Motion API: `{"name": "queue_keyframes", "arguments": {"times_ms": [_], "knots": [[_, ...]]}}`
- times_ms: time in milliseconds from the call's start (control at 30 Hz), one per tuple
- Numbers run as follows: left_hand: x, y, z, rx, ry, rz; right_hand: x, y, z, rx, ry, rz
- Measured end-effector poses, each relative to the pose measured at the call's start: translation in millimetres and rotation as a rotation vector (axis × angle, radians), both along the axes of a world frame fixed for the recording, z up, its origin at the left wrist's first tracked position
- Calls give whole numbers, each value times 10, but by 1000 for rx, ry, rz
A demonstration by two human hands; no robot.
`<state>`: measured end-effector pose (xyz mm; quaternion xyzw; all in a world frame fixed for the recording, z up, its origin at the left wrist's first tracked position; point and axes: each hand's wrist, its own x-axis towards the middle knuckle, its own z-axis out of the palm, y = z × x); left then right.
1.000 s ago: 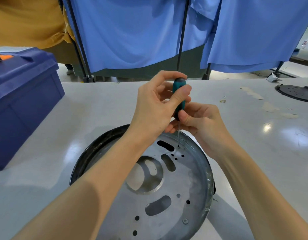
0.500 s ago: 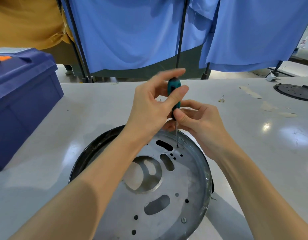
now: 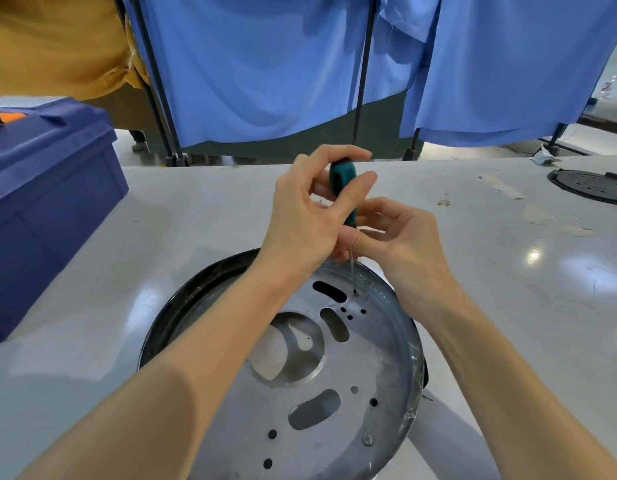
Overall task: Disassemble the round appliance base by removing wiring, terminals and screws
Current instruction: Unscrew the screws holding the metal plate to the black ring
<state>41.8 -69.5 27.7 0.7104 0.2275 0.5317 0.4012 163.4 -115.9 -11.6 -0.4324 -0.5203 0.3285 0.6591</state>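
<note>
A blue toolbox (image 3: 47, 202) sits well left of the left hand (image 3: 307, 216), whose thumb and fingers pinch the teal screwdriver (image 3: 343, 188) handle; the right hand (image 3: 404, 244) pinches its lower end; below both hands lies the round base (image 3: 335, 375), the tip meeting its far side; a black disc (image 3: 591, 187) lies well right.

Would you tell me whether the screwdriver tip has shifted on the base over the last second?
No. The tip sits at the same hole beside the dark slot in the base; only the handle leaned slightly left.
</note>
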Motion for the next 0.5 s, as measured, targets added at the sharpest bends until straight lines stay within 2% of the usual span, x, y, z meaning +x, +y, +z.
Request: {"name": "queue_keyframes", "arguments": {"times_ms": [233, 367, 500], "knots": [[-26, -7, 7, -89, -68, -145, 44, 21, -1, -65, 77, 124], [-14, -53, 15, -47, -74, -20, 18, 12, -16, -7, 86, 71], [3, -52, 9, -46, -56, -50, 34, 24, 11, 4, 74, 58]]}}
